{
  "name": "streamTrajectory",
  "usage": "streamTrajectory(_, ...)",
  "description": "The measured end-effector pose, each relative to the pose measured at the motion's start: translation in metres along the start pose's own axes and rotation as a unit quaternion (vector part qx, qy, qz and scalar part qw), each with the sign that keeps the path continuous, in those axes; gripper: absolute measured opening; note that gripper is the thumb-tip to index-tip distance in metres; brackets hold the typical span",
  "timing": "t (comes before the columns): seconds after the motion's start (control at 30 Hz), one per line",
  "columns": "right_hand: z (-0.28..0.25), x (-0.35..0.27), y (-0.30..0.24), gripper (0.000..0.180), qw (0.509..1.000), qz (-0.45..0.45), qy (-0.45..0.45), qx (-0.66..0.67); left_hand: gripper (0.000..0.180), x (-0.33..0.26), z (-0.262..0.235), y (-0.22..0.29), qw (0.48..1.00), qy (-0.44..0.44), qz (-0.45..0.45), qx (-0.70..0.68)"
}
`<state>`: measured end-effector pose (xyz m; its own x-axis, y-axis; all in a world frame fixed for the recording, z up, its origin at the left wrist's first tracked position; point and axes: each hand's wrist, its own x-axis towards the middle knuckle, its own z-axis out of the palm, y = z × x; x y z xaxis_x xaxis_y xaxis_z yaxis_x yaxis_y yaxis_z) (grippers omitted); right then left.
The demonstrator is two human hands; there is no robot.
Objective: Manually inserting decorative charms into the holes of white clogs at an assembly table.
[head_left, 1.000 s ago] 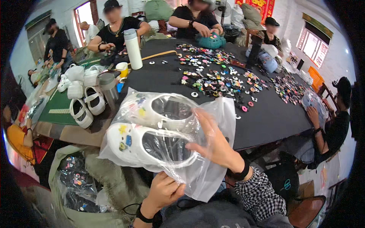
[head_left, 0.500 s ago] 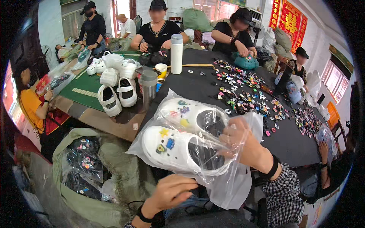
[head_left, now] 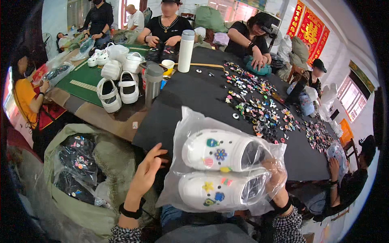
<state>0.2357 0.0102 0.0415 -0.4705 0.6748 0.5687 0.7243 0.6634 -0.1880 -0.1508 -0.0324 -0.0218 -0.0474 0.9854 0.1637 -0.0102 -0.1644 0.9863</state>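
A pair of white clogs (head_left: 219,148) with colourful charms on the toes lies side by side inside a clear plastic bag (head_left: 174,170). My right hand (head_left: 277,174) is closed at the heel end of the clogs, with the bag's film around it. Its fingertips are partly hidden at the shoe openings. The bag with the clogs is held up over the near edge of the black table, toes pointing left. To the left of the bag, my left hand (head_left: 146,172) is apart from it, fingers spread and holding nothing.
Loose charms (head_left: 259,103) cover the right of the black table (head_left: 182,93). A white bottle (head_left: 186,52), a grey tumbler (head_left: 153,83) and white shoes (head_left: 109,95) stand at the back left. An open green sack (head_left: 117,158) holds bagged dark shoes. Several people work around the table.
My right hand has turned the bagged clogs flatter and brought them down and to the right. My left hand has moved up and left, its fingers spreading.
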Motion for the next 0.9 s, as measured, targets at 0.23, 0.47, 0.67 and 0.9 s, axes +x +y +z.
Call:
streamTrajectory(0.23,-0.012,-0.03,0.0,0.024,0.999,-0.008,0.012,0.038,0.053,0.015,0.044,0.0,0.998,-0.021,0.041,-0.034)
streamTrajectory(0.47,-0.017,-0.052,0.011,0.029,0.999,0.015,-0.024,0.047,0.025,0.02,0.059,0.014,0.988,0.118,0.061,0.08)
streamTrajectory(0.67,-0.028,-0.038,0.015,0.035,0.998,0.051,-0.013,0.018,0.03,0.013,0.02,0.001,0.96,0.252,0.1,0.068)
streamTrajectory(0.9,-0.046,-0.037,0.0,0.024,0.988,0.133,0.052,0.062,0.033,-0.003,0.006,0.017,0.964,0.255,-0.012,-0.078)
